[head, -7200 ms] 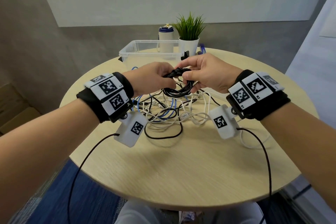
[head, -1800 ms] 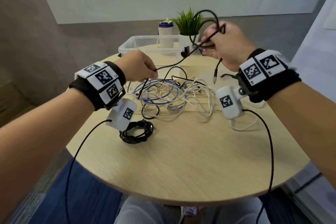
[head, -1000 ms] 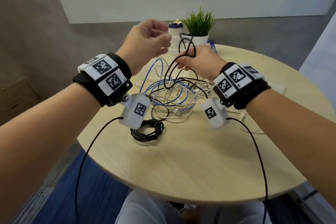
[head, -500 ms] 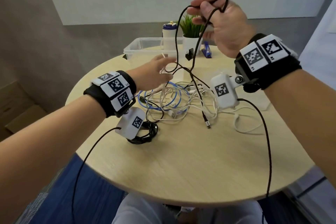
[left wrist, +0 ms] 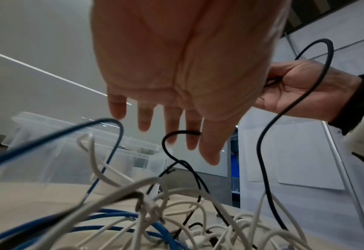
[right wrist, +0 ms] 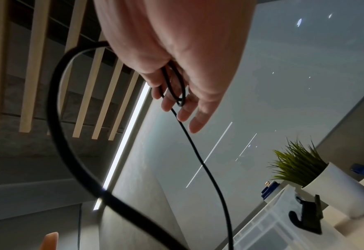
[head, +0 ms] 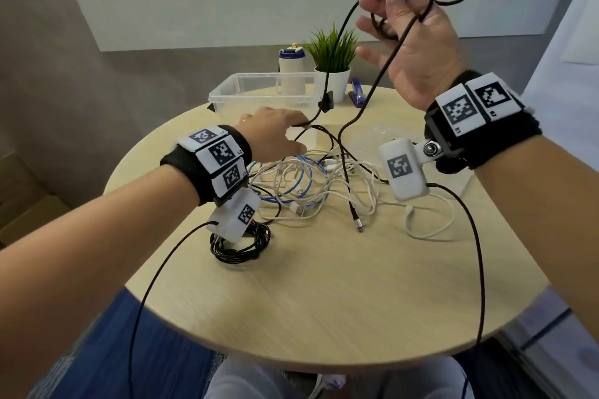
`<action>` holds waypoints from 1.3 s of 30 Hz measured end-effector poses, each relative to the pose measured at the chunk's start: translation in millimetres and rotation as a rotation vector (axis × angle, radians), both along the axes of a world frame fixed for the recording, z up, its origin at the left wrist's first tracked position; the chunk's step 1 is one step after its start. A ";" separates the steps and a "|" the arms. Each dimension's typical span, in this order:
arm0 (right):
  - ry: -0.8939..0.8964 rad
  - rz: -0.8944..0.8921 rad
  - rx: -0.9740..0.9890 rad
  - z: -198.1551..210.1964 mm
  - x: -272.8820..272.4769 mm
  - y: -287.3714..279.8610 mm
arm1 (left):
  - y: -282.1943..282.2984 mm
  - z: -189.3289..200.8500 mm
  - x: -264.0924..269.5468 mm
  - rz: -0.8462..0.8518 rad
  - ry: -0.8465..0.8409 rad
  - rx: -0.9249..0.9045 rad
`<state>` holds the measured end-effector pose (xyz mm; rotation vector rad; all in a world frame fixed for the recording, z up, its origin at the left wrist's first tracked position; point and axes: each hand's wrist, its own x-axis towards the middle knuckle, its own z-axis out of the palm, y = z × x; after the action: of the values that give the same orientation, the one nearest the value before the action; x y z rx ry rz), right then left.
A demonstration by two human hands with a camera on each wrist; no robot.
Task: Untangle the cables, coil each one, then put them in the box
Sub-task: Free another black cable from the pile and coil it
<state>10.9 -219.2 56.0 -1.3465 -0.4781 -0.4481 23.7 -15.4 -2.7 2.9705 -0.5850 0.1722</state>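
Observation:
My right hand [head: 418, 48] is raised high above the table and grips loops of a black cable [right wrist: 52, 101] round its fingers. Two strands hang from it; one ends in a plug [head: 359, 227] on the table. My left hand [head: 272, 134] hovers low over the tangle of white and blue cables [head: 308, 185], fingers straight [left wrist: 144, 121], and the other black strand touches it between thumb and forefinger. A coiled black cable [head: 233, 256] lies on the table under my left wrist. The clear plastic box [head: 227, 91] stands behind the tangle.
A potted plant [head: 332, 52], a white bottle with a blue cap [head: 291, 71] and a blue stapler [head: 356, 95] stand behind the box. A flat clear lid [head: 389, 136] lies to the right of the tangle on the round wooden table [head: 324, 301].
My right hand has lifted the black cable from the tangle to high above the table. My left hand has come down from in front of the bottle to the black strand over the tangle.

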 end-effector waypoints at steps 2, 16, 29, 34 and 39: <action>0.010 -0.051 -0.042 -1.9 0.4 -2.2 | -1.5 -2.7 4.0 0.003 0.018 -0.030; 0.263 -0.124 -0.616 -59.7 13.2 0.3 | -2.2 41.6 7.7 -0.172 -0.406 -0.897; 0.324 -0.196 -0.669 -59.0 12.2 -3.2 | 11.9 49.6 -22.2 -0.240 -0.179 -1.008; 0.356 -0.219 -0.562 -57.8 11.9 -3.2 | 16.4 44.4 -30.8 -0.173 0.031 -0.849; 0.405 -0.258 -0.661 -52.6 7.3 -1.1 | 28.9 32.9 -32.8 -0.125 0.506 0.005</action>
<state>18.2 -220.3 3.4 -2.0974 -0.1066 -0.2146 -9.1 13.5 30.2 2.7974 -0.6887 -0.5722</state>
